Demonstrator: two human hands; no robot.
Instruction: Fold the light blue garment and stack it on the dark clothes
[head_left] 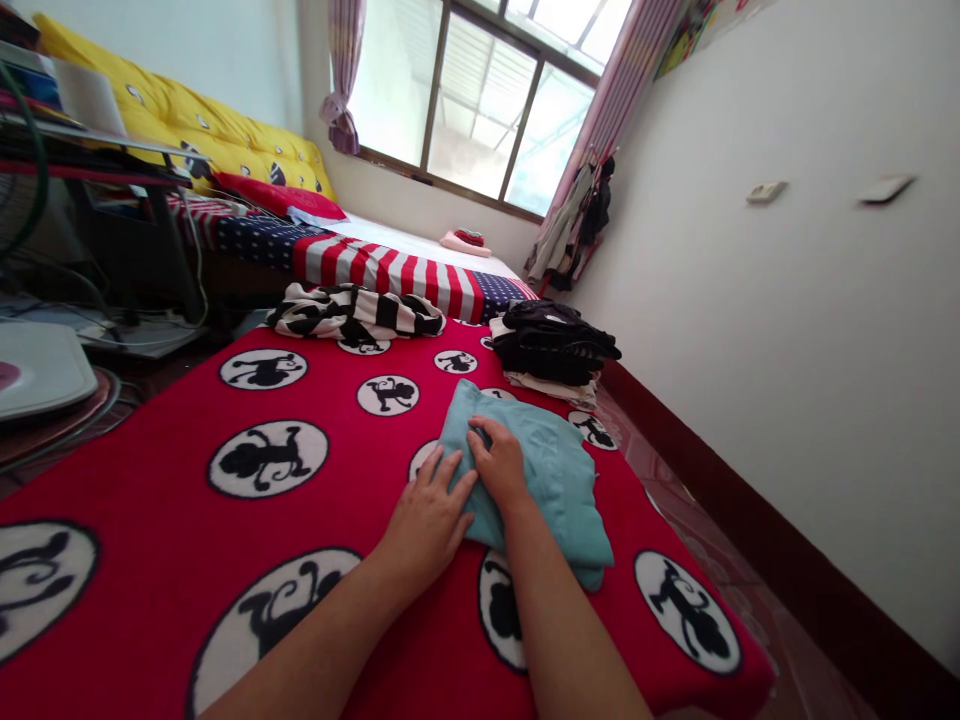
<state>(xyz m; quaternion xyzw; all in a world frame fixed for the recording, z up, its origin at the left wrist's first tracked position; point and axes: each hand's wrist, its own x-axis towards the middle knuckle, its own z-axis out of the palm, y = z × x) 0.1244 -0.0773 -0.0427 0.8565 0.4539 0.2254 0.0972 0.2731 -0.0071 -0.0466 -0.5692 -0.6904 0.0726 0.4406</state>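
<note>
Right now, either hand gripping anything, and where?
Nothing gripped. Left hand and right hand press flat on the folded teal cloth, at its left edge.

Single head-worn view, tilted, looking forward and down, close over the red blanket point(187, 520), window point(480, 100) beyond

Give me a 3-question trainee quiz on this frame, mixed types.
1. True or false: both hands rest on the teal folded garment.
2. Multiple choice: the black folded stack lies A) beyond the teal garment, near the wall side; B) under the left hand; C) on the floor.
3. Fill in: the red blanket is printed with white circles holding black ____ figures.

Key: 1 true, left hand at its edge, right hand on top; 2 A; 3 monkey.
</note>
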